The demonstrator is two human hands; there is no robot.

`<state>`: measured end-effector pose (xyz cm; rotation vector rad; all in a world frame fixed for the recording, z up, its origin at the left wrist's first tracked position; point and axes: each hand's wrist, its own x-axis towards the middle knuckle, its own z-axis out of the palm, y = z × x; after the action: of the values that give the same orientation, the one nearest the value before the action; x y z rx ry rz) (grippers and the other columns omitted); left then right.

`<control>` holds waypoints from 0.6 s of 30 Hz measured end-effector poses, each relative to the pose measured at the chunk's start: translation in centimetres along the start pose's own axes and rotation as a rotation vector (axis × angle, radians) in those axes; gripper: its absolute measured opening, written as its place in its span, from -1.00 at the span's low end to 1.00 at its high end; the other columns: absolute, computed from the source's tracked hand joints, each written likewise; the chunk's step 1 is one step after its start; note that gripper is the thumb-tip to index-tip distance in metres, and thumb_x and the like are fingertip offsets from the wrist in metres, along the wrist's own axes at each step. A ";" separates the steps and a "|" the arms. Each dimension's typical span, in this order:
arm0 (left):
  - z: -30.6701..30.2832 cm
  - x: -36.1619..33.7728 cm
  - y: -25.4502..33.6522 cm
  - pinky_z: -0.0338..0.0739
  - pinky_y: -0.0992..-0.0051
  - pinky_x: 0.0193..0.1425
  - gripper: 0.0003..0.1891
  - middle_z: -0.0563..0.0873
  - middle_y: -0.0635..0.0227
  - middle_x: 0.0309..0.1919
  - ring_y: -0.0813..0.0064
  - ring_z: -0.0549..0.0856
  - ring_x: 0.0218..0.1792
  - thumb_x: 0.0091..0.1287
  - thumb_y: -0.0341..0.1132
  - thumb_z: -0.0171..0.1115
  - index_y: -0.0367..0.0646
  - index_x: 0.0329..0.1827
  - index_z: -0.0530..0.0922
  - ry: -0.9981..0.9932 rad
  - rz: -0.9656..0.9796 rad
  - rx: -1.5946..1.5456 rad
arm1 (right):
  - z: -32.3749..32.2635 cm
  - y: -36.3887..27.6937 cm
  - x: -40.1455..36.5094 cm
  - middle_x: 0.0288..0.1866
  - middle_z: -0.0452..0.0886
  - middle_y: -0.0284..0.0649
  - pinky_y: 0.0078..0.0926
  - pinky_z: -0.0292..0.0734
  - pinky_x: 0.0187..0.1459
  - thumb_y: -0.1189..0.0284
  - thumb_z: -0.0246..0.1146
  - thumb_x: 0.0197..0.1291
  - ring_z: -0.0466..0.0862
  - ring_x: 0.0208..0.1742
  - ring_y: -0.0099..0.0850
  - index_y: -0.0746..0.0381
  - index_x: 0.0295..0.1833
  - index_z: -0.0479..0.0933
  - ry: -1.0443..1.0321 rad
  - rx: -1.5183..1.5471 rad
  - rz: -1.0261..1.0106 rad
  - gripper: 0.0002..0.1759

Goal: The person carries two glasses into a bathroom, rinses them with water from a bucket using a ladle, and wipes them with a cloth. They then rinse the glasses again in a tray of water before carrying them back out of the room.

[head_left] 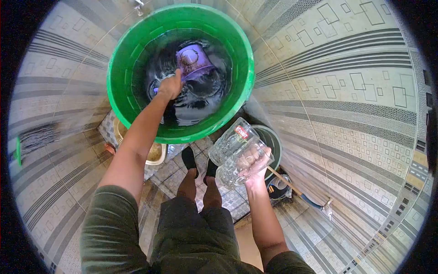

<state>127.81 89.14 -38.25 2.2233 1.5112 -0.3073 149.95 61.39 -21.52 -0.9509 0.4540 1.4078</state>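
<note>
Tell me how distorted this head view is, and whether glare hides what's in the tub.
Head view: strong fisheye, tiled walls bow around a black vignette; light glints on the dark water in the green tub, yet the purple scoop in the left hand reads clearly; the glass mugs in the right hand are sharp, see-through.

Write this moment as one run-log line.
left hand: grips purple scoop in water-filled green tub | right hand: holds two glass mugs below tub
</note>
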 end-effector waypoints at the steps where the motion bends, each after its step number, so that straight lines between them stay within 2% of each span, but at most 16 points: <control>1: 0.4 -0.2 -0.5 0.53 0.09 -0.03 -0.57 0.65 -0.13 -0.19 -0.07 0.66 -0.15 0.35 -0.19 -0.03 -0.28 0.16 0.21 0.066 -0.018 0.041 | -0.1 0.1 -0.1 -0.76 0.06 -0.47 -0.54 -0.01 -0.71 0.10 0.06 0.17 0.07 -0.77 -0.53 -0.01 -0.66 0.11 0.000 0.015 0.000 -0.57; 4: 0.9 -0.9 -1.1 0.55 0.10 -0.03 -0.51 0.66 -0.12 -0.20 -0.06 0.67 -0.13 0.33 -0.22 0.01 -0.34 0.21 0.19 -0.026 -0.071 0.100 | 0.1 0.6 -0.5 -0.76 0.06 -0.47 -0.55 -0.01 -0.70 0.10 0.06 0.16 0.06 -0.77 -0.53 -0.01 -0.66 0.11 -0.022 -0.007 0.030 -0.56; 5: 1.4 -1.7 -1.1 0.54 0.09 -0.01 -0.50 0.65 -0.17 -0.18 -0.10 0.66 -0.12 0.30 -0.23 0.05 -0.41 0.18 0.22 -0.016 0.016 0.256 | 0.0 0.7 -0.4 -0.76 0.07 -0.47 -0.55 -0.01 -0.70 0.09 0.07 0.15 0.06 -0.77 -0.52 -0.01 -0.65 0.13 -0.068 -0.028 0.032 -0.58; 6: 1.1 -2.0 -0.7 0.54 0.09 -0.01 -0.50 0.65 -0.17 -0.18 -0.10 0.66 -0.12 0.30 -0.23 0.05 -0.41 0.18 0.22 -0.011 0.014 0.259 | 0.0 0.8 -0.3 -0.76 0.07 -0.47 -0.55 -0.01 -0.70 0.09 0.07 0.15 0.06 -0.77 -0.52 -0.01 -0.65 0.13 -0.074 -0.027 0.032 -0.58; 8: 0.8 -2.7 0.8 0.51 0.08 0.03 -0.47 0.63 -0.23 -0.15 -0.15 0.62 -0.08 0.31 -0.21 0.06 -0.48 0.17 0.22 -0.048 -0.059 -0.093 | 0.2 1.1 -0.3 -0.75 0.08 -0.47 -0.55 0.00 -0.70 0.09 0.07 0.15 0.07 -0.77 -0.52 -0.01 -0.64 0.15 0.001 0.016 0.028 -0.59; 9: 0.2 -3.3 1.6 0.51 0.08 0.03 -0.47 0.63 -0.23 -0.15 -0.15 0.62 -0.08 0.31 -0.21 0.06 -0.48 0.17 0.22 -0.041 -0.067 -0.096 | 0.1 1.1 -0.4 -0.75 0.08 -0.48 -0.55 0.03 -0.69 0.12 0.07 0.16 0.10 -0.76 -0.53 0.00 -0.63 0.16 -0.052 0.003 0.019 -0.60; 12: -2.6 -5.3 3.4 0.43 0.09 0.11 -0.56 0.59 -0.28 -0.11 -0.26 0.55 -0.01 0.35 -0.09 0.05 -0.37 0.00 0.45 0.071 -0.202 -0.450 | 0.5 1.0 -0.8 -0.73 0.05 -0.49 -0.54 0.02 -0.70 0.14 0.06 0.16 0.09 -0.75 -0.53 0.00 -0.59 0.18 -0.090 -0.016 0.028 -0.65; 13: 2.6 -2.8 0.5 0.53 0.13 -0.26 -0.64 0.67 -0.05 -0.31 -0.03 0.67 -0.34 0.37 -0.05 0.05 -0.24 -0.27 0.50 0.300 -0.140 -0.399 | 0.0 1.0 -0.7 -0.73 0.05 -0.49 -0.54 0.02 -0.70 0.14 0.06 0.16 0.09 -0.75 -0.53 0.00 -0.59 0.18 -0.101 -0.023 0.031 -0.65; 14: 1.8 -3.6 0.7 0.53 0.13 -0.26 -0.64 0.67 -0.05 -0.31 -0.03 0.67 -0.34 0.37 -0.05 0.05 -0.24 -0.27 0.50 0.312 -0.148 -0.402 | -1.0 1.1 -0.4 -0.67 0.20 -0.46 -0.55 0.12 -0.67 0.10 0.04 0.20 0.18 -0.71 -0.53 0.03 -0.51 0.28 -0.129 -0.017 0.025 -0.68; 15: -0.1 -5.2 1.3 0.41 0.26 -0.46 -0.65 0.57 0.18 -0.47 0.21 0.55 -0.52 0.38 -0.04 0.05 -0.19 -0.27 0.44 0.126 -0.248 -0.887 | -1.6 1.1 -0.3 -0.61 0.36 -0.44 -0.55 0.21 -0.64 0.06 0.02 0.25 0.26 -0.66 -0.54 0.05 -0.42 0.38 -0.159 -0.011 0.021 -0.66; 16: -2.2 -7.0 2.2 0.28 0.39 -0.66 -0.66 0.47 0.41 -0.62 0.45 0.43 -0.71 0.39 -0.02 0.05 -0.14 -0.27 0.38 -0.074 -0.334 -1.366 | -1.2 1.1 -0.5 -0.61 0.36 -0.44 -0.55 0.21 -0.64 0.06 0.02 0.25 0.26 -0.66 -0.54 0.05 -0.42 0.38 -0.172 -0.020 0.029 -0.66; 17: -4.2 -9.2 3.9 0.02 0.62 -0.71 -0.70 0.24 0.62 -0.66 0.74 0.17 -0.74 0.42 -0.03 0.02 -0.05 -0.30 0.33 0.033 -0.368 -1.500 | -0.6 1.3 -1.1 -0.39 0.48 -0.37 -0.53 0.34 -0.49 -0.02 -0.04 0.28 0.39 -0.50 -0.50 0.09 -0.25 0.43 -0.072 -0.077 0.007 -0.60; 18: -5.4 -10.6 4.3 0.02 0.62 -0.71 -0.70 0.24 0.62 -0.66 0.74 0.17 -0.74 0.42 -0.03 0.02 -0.05 -0.30 0.33 0.053 -0.372 -1.505 | -0.1 1.4 -1.6 -0.17 0.59 -0.30 -0.50 0.48 -0.34 -0.09 -0.09 0.32 0.52 -0.34 -0.46 0.12 -0.07 0.48 0.026 -0.136 -0.016 -0.49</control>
<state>127.46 81.57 -28.13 0.7605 1.3634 0.6188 148.40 60.15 -20.77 -1.0815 0.3726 1.4270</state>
